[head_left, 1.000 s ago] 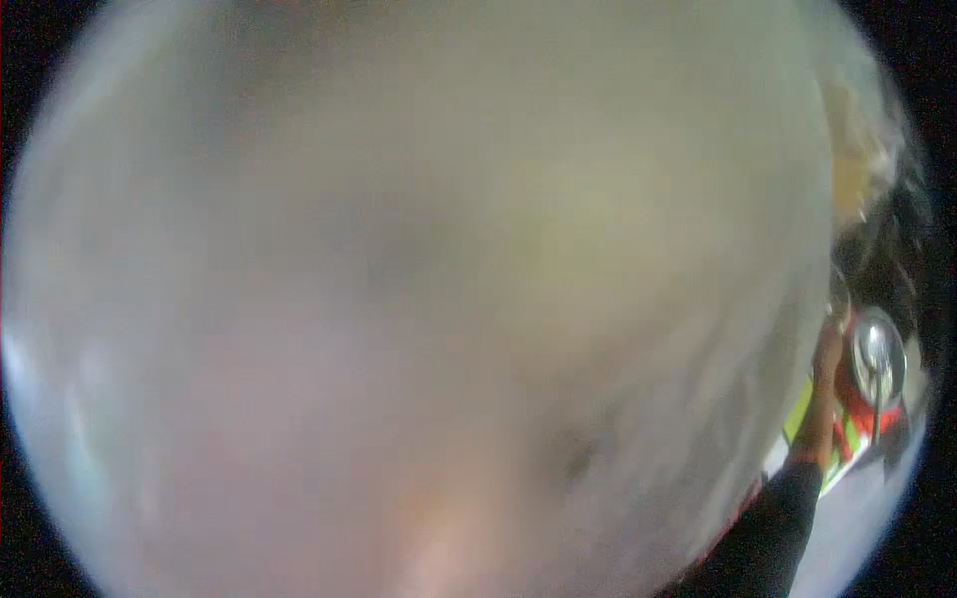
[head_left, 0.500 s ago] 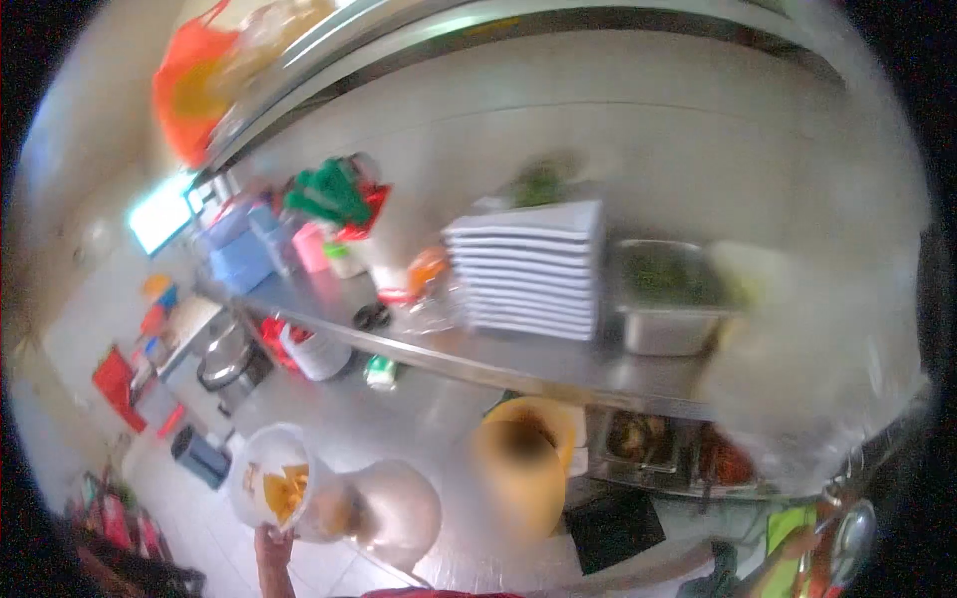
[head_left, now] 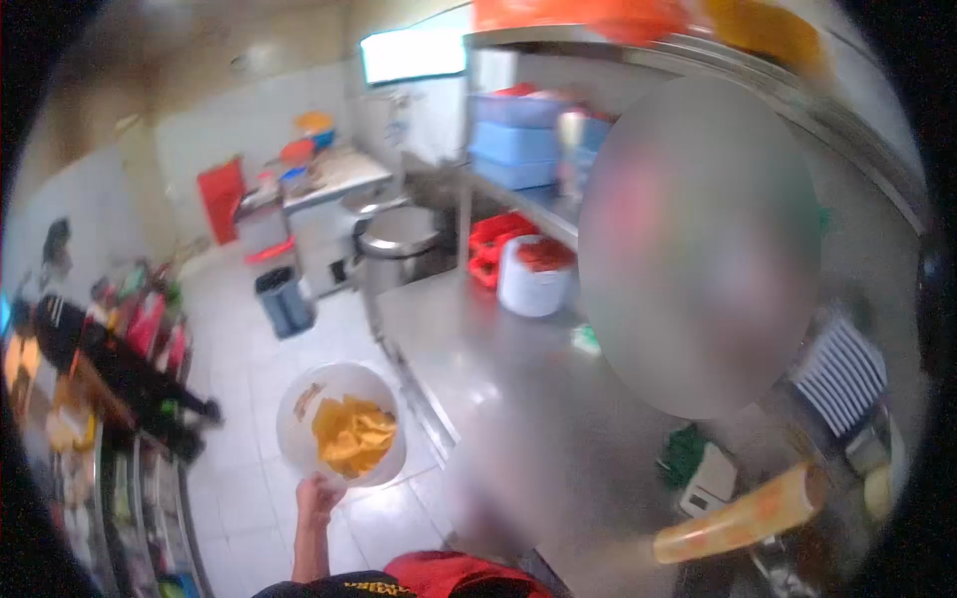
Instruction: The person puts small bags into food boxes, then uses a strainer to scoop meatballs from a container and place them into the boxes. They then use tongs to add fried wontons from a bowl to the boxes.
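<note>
My left hand [head_left: 319, 494], low and left of centre, grips the near rim of a translucent white tub [head_left: 293, 429]. Crumpled yellow-orange material [head_left: 354, 437] lies inside the tub; its kind I cannot make out. The tub is held above the tiled floor, beside the edge of the steel counter [head_left: 429, 319]. Fingers are closed over the rim. My right hand is out of sight in this view. A yellow-orange, tube-like thing [head_left: 738, 513] lies at the lower right, its outline smeared.
A white bucket with red contents [head_left: 533, 279] and red crates [head_left: 495, 244] stand at the counter's far end. Beyond are a large steel pot [head_left: 399, 234] and a grey bin [head_left: 284, 302]. At left, a person in black [head_left: 105, 349] stands near shelves [head_left: 125, 498]. A blurred oval hides the right middle.
The view has swung left, bringing the floor and shelves in. My left hand still holds the tub, now nearer the middle. The right-side hand has left view.
</note>
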A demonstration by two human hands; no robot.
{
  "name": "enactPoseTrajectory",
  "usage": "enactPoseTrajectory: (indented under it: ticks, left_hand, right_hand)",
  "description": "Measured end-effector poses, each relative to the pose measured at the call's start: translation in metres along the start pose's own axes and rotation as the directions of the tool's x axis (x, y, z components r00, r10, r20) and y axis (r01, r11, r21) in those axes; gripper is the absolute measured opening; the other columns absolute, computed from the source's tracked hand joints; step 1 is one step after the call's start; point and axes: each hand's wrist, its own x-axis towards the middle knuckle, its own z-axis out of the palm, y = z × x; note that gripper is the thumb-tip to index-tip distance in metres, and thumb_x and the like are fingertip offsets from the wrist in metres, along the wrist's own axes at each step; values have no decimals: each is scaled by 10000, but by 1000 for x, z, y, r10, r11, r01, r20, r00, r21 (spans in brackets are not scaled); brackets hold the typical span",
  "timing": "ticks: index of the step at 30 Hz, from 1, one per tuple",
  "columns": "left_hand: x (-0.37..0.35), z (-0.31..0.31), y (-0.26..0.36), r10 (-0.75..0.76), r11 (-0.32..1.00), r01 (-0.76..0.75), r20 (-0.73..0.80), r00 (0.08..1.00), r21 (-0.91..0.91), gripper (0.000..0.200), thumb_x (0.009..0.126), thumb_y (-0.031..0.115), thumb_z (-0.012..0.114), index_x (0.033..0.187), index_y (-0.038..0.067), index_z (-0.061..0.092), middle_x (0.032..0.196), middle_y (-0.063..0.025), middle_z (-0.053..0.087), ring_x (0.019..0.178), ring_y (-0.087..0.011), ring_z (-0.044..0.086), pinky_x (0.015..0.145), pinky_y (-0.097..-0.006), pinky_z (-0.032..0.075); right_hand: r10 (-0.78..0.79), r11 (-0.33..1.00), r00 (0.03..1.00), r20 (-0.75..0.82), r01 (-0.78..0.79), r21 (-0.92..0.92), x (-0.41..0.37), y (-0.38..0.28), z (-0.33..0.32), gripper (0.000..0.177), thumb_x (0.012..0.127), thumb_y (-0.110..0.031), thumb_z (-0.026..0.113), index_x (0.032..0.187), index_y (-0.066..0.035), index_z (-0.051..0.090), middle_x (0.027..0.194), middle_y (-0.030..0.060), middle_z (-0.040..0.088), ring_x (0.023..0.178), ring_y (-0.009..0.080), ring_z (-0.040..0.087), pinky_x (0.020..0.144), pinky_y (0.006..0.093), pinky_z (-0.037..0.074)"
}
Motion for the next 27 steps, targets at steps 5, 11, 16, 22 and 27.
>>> enactPoseTrajectory:
  ticks: [5,11,16,22,27]
  left_hand:
    - [-11,-26,29,-38,992,75,-334,942,98,242,807,89,649,969,-51,538,770,-117,594,589,-237,642,480,-370,589]
    - [9,-67,6,-64,997,78,-564,824,1,406,806,51,615,1150,-79,444,977,-199,614,678,-271,684,497,-349,608]
    - [-13,-4,-11,-8,1000,-12,-703,711,-23,355,821,48,569,1134,-53,435,977,-173,577,691,-242,654,511,-355,599]
    - [10,-26,10,47,998,-56,-864,502,22,365,807,70,588,1142,-30,481,956,-172,655,696,-245,680,539,-356,583]
    - [34,-24,74,186,982,-72,-942,278,172,367,806,45,571,1158,-22,497,916,-158,670,690,-219,676,570,-327,574]
  right_hand:
    - [-79,961,953,292,-4,275,-81,-123,129,427,962,-145,481,1360,-20,394,1222,120,505,959,180,527,847,305,440]
    - [-346,790,663,664,-176,587,-193,-283,287,383,966,-125,467,1330,-18,415,1171,106,519,889,166,531,796,280,452]
    - [-800,579,31,599,-221,785,-270,-351,410,364,962,-80,477,1320,-23,437,1163,81,539,836,126,538,708,223,444]
    - [-612,646,-698,373,-168,745,-384,-480,419,340,932,-126,593,1250,-30,519,970,164,665,849,262,655,745,368,502]
    - [-505,309,-862,-37,-221,925,-480,-575,441,320,896,-158,636,1193,-58,571,866,185,670,735,384,648,659,434,506]
